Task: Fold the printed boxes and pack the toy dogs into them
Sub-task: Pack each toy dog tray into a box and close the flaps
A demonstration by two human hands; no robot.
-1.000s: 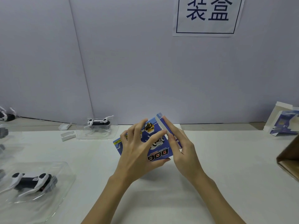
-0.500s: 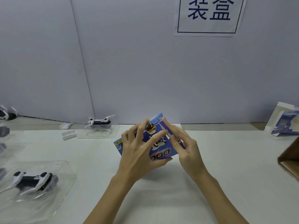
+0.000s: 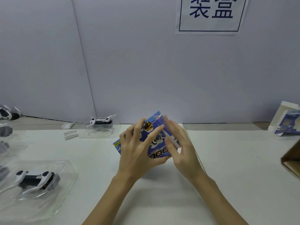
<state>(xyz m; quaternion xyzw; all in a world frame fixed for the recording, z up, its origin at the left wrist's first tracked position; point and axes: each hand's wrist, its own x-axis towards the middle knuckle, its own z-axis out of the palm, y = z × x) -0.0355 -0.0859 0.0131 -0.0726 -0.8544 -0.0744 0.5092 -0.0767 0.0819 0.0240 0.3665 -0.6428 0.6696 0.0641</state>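
Compared with half a second ago, the right hand (image 3: 181, 148) sits a little lower on the printed box (image 3: 159, 148); its fingers now press a white flap (image 3: 174, 140) at the right end of the box, where before they lay along the upper right edge. The left hand (image 3: 138, 151) keeps almost the same place. Its fingers are spread over the blue printed face and its thumb is curled under the lower edge, so it grips the box. The box is held tilted above the white bench (image 3: 227, 159), near the middle of the view, and does not touch it. The fingers of the right hand are nearly straight; whether the thumb pinches the flap I cannot tell.

On the left, a clear plastic tray (image 3: 65, 172) lies on the bench with one black and white toy dog (image 3: 36, 179) in it. Further back, a second clear tray (image 3: 100, 132) holds another toy dog (image 3: 101, 121). At the far right a folded printed box (image 3: 287, 122) stands open near the wall, and the corner of a brown carton (image 3: 292, 161) enters the view; what is inside them cannot be seen.
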